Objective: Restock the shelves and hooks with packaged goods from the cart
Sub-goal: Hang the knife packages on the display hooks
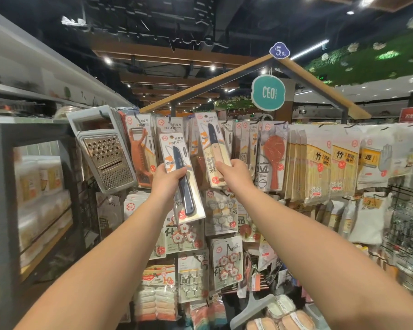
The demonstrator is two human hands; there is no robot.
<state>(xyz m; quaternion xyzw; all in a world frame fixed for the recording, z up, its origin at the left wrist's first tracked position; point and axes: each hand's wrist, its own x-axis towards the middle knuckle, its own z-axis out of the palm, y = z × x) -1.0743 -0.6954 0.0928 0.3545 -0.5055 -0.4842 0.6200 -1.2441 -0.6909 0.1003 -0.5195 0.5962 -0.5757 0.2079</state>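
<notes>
Overall, display rack (227, 129): hooks run along its top edge so carded goods hang face-out; the 2 knife packs are both raised to that upper row, which suggests that is their slot.
Grater (105, 153): hangs tilted at the rack's left edge, beside peeler cards (142, 151), grouping kitchen tools together.
Bamboo packs (320, 167): fill the hooks toward the right edge, well apart from the knives.
Blue knife pack (183, 177): held tilted in front of the rack, below the hook row and clear of any hook, likely waiting its turn.
Wooden-handled knife pack (212, 148): held upright, its top hole up at the hook row; whether it is already threaded on cannot be told.
Left hand (168, 178): fingers and thumb curled round the blue pack's middle, steadying it.
Right hand (234, 173): pinches the wooden-handled pack's lower corner, leaving its top free for the hook.
</notes>
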